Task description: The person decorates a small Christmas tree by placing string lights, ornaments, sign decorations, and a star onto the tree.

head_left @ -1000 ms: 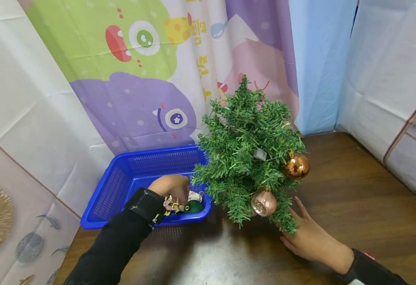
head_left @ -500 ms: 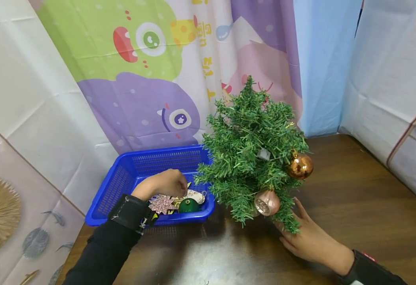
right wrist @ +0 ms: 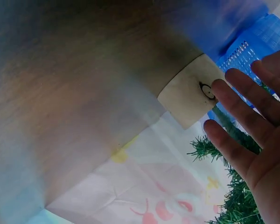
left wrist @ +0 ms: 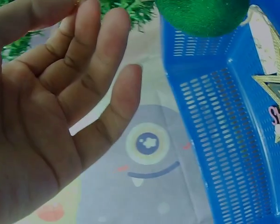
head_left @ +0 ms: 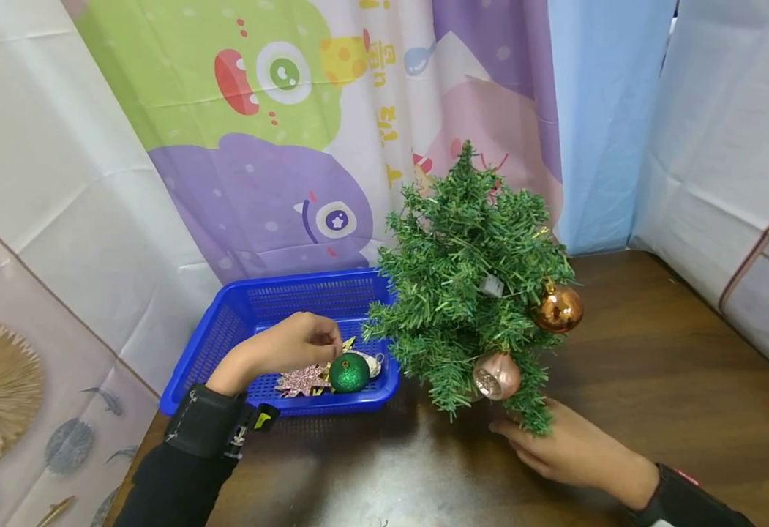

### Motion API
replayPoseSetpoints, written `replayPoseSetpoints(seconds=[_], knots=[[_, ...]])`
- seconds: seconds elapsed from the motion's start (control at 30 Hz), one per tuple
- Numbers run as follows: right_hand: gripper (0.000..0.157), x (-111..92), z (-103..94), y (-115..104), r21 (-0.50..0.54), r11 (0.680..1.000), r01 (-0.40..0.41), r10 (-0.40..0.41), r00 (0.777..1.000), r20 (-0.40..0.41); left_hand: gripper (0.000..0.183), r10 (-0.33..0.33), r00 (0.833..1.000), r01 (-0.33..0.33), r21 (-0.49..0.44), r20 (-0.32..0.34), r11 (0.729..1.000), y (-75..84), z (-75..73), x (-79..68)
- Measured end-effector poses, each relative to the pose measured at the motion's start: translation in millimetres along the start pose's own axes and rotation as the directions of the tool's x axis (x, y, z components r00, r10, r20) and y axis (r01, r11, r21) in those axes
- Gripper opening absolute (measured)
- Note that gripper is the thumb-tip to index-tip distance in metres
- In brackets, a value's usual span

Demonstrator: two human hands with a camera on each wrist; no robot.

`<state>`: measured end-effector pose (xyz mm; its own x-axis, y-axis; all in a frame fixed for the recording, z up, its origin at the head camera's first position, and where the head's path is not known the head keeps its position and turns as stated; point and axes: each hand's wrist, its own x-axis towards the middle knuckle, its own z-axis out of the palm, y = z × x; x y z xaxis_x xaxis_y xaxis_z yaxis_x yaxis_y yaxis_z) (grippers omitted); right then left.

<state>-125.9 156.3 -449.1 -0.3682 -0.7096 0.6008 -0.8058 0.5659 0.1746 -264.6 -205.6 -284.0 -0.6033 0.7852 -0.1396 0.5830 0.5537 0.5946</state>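
Note:
A green glitter bauble [head_left: 349, 372] hangs in front of the other ornaments at the near right corner of the blue basket [head_left: 279, 410]. My left hand [head_left: 292, 344] is just above it on the left, thumb and fingertips pinched together by its top; its thread is too fine to make out. In the left wrist view the bauble [left wrist: 203, 14] shows beside the fingers. My right hand [head_left: 571, 446] is under the lower branches of the small Christmas tree [head_left: 456, 293]. In the right wrist view its relaxed fingers [right wrist: 238, 102] reach beside the tree's pale wooden base [right wrist: 186, 93].
A copper bauble [head_left: 558, 309] and a pink bauble [head_left: 497, 375] hang on the tree's right and front. A pink glitter snowflake [head_left: 301, 380] lies in the basket with gold and white ornaments. The wooden table [head_left: 674, 366] meets a patterned curtain [head_left: 259, 197] behind.
My left hand has risen and drawn back to the left from among the ornaments, the green bauble now lifted and turned. The right hand's fingers have drawn in under the branches.

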Motion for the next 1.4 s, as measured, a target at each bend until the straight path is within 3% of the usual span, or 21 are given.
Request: replayPoseSetpoints(seconds=[0.13,0.3,0.37,0.53,0.7,0.8,0.93,1.1,1.2,1.4], knots=[[0.035,-2,-0.1,-3,0.031,0.999,0.004,-0.004,1.0,0.012,0.013,0.018,0.999,-0.019,-0.044,-0.03,0.999,8.2,2.1,-10.6],[0.026,-1,-8.3,-11,0.121,0.99,-0.067,0.053,0.992,0.115,0.013,0.029,0.998,-0.036,-0.104,-0.062,0.994,27.4,5.3,-23.3],[0.018,0,-13.4,-15,0.199,0.973,-0.118,0.083,0.981,0.175,0.013,0.039,0.997,-0.046,-0.124,-0.061,0.991,37.3,6.9,-26.9],[0.026,8,-26.4,-28,0.387,0.901,-0.198,0.089,0.955,0.282,0.015,0.098,0.994,-0.103,-0.089,-0.054,0.991,61.7,13.1,-32.4],[0.024,27,-42.1,-38,0.524,0.845,-0.108,-0.014,0.974,0.224,0.014,0.186,0.981,-0.186,0.006,-0.058,0.982,83.6,22.5,-38.3],[0.026,44,-57.6,-44,0.6,0.795,-0.09,-0.006,0.988,0.155,0.012,0.25,0.967,-0.247,0.059,-0.045,0.967,95.9,29.6,-40.7],[0.028,72,-79.4,-51,0.645,0.752,-0.136,0.138,0.989,0.048,0.01,0.331,0.944,-0.326,0.149,-0.005,0.933,111.0,41.1,-41.4],[0.031,101,-95.6,-62,0.654,0.699,-0.289,0.359,0.933,0.029,0.006,0.419,0.907,-0.417,0.253,0.049,0.873,124.2,58.0,-40.6],[0.028,112,-97.9,-67,0.647,0.684,-0.337,0.411,0.911,0.04,0.008,0.448,0.892,-0.446,0.278,0.063,0.851,129.1,65.2,-39.9],[0.016,119,-93.0,-68,0.659,0.711,-0.244,0.363,0.931,-0.046,0.006,0.466,0.883,-0.46,0.306,0.058,0.833,131.4,71.2,-39.4]])
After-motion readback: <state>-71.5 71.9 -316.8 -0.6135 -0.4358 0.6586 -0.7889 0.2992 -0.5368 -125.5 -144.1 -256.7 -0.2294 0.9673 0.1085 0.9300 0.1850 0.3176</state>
